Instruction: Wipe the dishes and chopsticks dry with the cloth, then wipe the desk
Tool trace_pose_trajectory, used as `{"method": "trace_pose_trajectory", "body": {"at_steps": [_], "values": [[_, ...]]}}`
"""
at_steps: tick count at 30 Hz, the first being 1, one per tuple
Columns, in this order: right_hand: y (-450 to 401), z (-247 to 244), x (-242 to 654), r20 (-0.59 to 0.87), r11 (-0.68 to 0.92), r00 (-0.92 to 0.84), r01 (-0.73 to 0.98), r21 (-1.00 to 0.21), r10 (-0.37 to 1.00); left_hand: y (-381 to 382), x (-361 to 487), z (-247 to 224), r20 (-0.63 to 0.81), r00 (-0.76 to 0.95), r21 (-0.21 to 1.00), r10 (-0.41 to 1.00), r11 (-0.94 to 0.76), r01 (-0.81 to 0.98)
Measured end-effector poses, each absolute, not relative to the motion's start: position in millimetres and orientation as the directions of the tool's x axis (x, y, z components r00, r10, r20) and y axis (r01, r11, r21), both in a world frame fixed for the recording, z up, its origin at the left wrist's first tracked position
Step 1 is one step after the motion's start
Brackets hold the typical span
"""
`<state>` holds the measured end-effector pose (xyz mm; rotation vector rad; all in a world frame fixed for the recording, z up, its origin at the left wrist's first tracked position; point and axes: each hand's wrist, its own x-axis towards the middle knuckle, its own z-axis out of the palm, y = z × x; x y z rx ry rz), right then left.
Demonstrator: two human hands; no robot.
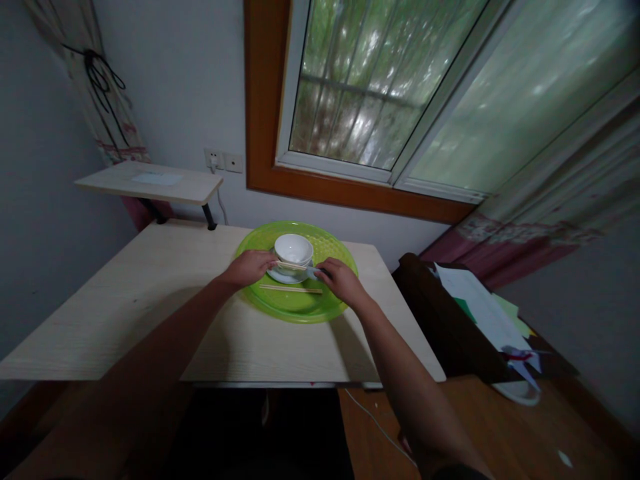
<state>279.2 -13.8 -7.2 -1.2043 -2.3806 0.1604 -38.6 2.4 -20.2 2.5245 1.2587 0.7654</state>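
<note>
centre of the frame, i have the left hand [253, 265] with its fingers drawn together at the left end of a pale stick [293, 266], which crosses the front of the white bowl [294, 248]; whether it grips the stick or the dishes, i cannot tell. just right of that, my right hand [343, 281] is curled closed on a utensil [312, 273], its kind too small to tell. the bowl is over a plate [286, 277] on the green tray [295, 311], with chopsticks [291, 289] lying nearer me.
</note>
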Motion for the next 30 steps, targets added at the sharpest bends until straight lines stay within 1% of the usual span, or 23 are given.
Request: {"method": "trace_pose_trajectory", "body": {"at_steps": [3,8,11,16,21,25,30], "values": [[-14,-11,289,0.365,0.606,-0.493,0.72,-0.339,0.79,2,-39,-21,0.346,0.505,0.386,0.791,-0.61,0.692],[-14,-5,276,0.369,0.614,-0.501,0.718,-0.328,0.783,2,-41,-23,0.355,0.502,0.359,0.789,-0.611,0.706],[-14,3,257,0.353,0.64,-0.54,0.705,-0.307,0.764,3,-40,-24,0.353,0.509,0.352,0.785,-0.616,0.705],[-13,14,214,0.301,0.666,-0.598,0.708,-0.235,0.743,2,-38,-22,0.346,0.518,0.335,0.782,-0.619,0.711],[-8,16,186,0.283,0.666,-0.608,0.718,-0.205,0.742,3,-39,-20,0.319,0.512,0.322,0.798,-0.599,0.733],[-8,12,195,0.276,0.659,-0.602,0.719,-0.221,0.749,3,-38,-19,0.33,0.514,0.336,0.792,-0.607,0.72],[-10,5,236,0.266,0.61,-0.552,0.752,-0.249,0.79,1,-37,-18,0.32,0.507,0.345,0.8,-0.597,0.724]]}}
